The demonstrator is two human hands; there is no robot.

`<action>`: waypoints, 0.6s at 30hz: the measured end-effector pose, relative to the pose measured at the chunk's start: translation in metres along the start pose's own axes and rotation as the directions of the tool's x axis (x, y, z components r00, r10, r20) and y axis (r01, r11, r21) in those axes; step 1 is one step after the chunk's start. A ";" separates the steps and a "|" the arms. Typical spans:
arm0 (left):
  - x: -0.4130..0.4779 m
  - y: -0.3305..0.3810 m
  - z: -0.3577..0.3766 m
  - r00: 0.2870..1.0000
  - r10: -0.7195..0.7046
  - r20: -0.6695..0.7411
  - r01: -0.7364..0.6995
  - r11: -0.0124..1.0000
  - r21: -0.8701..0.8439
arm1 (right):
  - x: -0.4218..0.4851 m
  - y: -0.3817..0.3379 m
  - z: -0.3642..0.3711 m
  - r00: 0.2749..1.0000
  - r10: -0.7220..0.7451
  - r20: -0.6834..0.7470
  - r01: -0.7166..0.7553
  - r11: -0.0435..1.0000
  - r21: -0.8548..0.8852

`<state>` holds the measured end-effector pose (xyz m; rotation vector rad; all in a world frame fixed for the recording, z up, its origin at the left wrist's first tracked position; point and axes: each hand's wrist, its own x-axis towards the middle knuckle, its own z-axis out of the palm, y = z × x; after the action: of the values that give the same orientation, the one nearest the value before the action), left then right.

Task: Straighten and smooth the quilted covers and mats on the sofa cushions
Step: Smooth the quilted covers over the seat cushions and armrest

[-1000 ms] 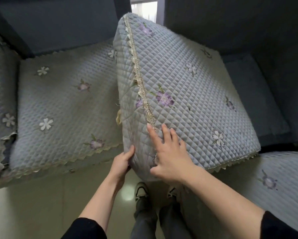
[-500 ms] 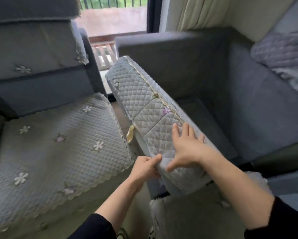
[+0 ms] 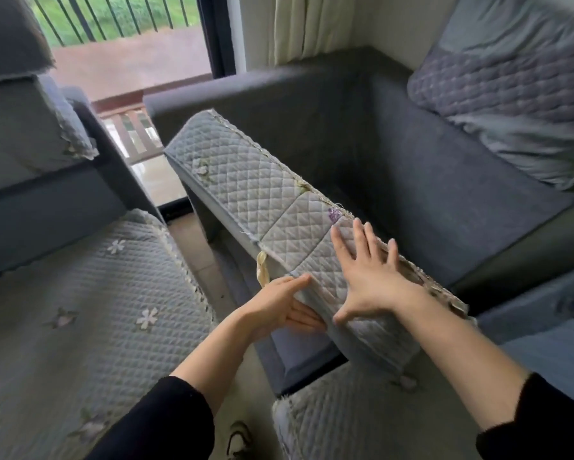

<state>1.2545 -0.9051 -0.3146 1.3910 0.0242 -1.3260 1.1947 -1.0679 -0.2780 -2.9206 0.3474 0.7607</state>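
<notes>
A seat cushion with a grey quilted cover [image 3: 262,200] stands tilted on edge over the dark armchair seat [image 3: 428,200], its lace trim along the top. My right hand [image 3: 368,277] presses flat on the cover's near end, fingers spread. At the cushion's lower near corner my left hand [image 3: 279,307] holds the edge, thumb on top and fingers underneath.
Another quilted flowered mat [image 3: 79,310] covers the sofa seat at left. A third quilted mat [image 3: 362,419] lies at the bottom right. A grey pillow [image 3: 511,94] leans in the armchair's back corner. Bare floor [image 3: 206,260] runs between the seats, and my shoe [image 3: 240,439] shows below.
The cushion has tipped from lying nearly flat toward me to standing on its edge over the armchair. The view has lifted. Both hands stayed at the near end.
</notes>
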 end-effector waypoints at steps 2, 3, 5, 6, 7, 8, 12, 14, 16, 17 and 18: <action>0.004 0.010 0.002 0.998 -0.020 0.056 0.019 1.000 0.020 | 0.003 -0.001 0.003 0.999 0.024 -0.029 -0.025 0.998 -0.050; 0.005 0.017 0.001 0.997 -0.023 0.076 0.019 0.998 0.055 | 0.007 0.000 0.002 0.998 0.047 -0.039 -0.050 0.997 -0.056; 0.008 0.032 -0.006 0.997 0.046 0.057 -0.055 0.983 0.176 | 0.016 0.003 -0.007 0.994 0.093 -0.061 -0.096 0.994 -0.047; 0.011 0.042 -0.014 0.989 0.145 0.001 -0.139 0.950 0.280 | 0.022 0.003 -0.012 0.989 0.124 -0.084 -0.127 0.991 -0.034; 0.014 0.053 -0.025 0.954 0.288 -0.083 -0.230 0.881 0.412 | 0.028 0.003 -0.017 0.979 0.169 -0.114 -0.172 0.985 -0.021; 0.017 0.065 -0.038 0.871 0.460 -0.175 -0.299 0.777 0.553 | 0.033 0.001 -0.020 0.965 0.215 -0.148 -0.220 0.975 -0.018; 0.047 0.109 -0.091 0.603 0.788 -0.126 -0.142 0.261 0.955 | 0.053 -0.012 -0.030 0.902 0.351 -0.250 -0.375 0.925 -0.053; 0.074 0.131 -0.114 0.627 0.779 0.029 -0.060 0.011 0.998 | 0.069 -0.011 -0.039 0.878 0.390 -0.276 -0.422 0.905 -0.061; 0.097 0.153 -0.127 0.636 0.756 0.156 -0.049 -0.162 0.986 | 0.081 -0.007 -0.050 0.854 0.431 -0.293 -0.463 0.885 -0.047; 0.102 0.160 -0.130 0.648 0.738 0.188 -0.051 -0.205 0.978 | 0.083 -0.005 -0.055 0.839 0.446 -0.312 -0.477 0.878 -0.029; 0.110 0.172 -0.134 0.656 0.722 0.220 -0.056 -0.245 0.968 | 0.091 -0.003 -0.063 0.826 0.455 -0.334 -0.484 0.875 -0.005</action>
<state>1.4959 -0.9416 -0.3143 2.6097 -1.3789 0.0182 1.3018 -1.0925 -0.2678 -3.0712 1.1289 0.3283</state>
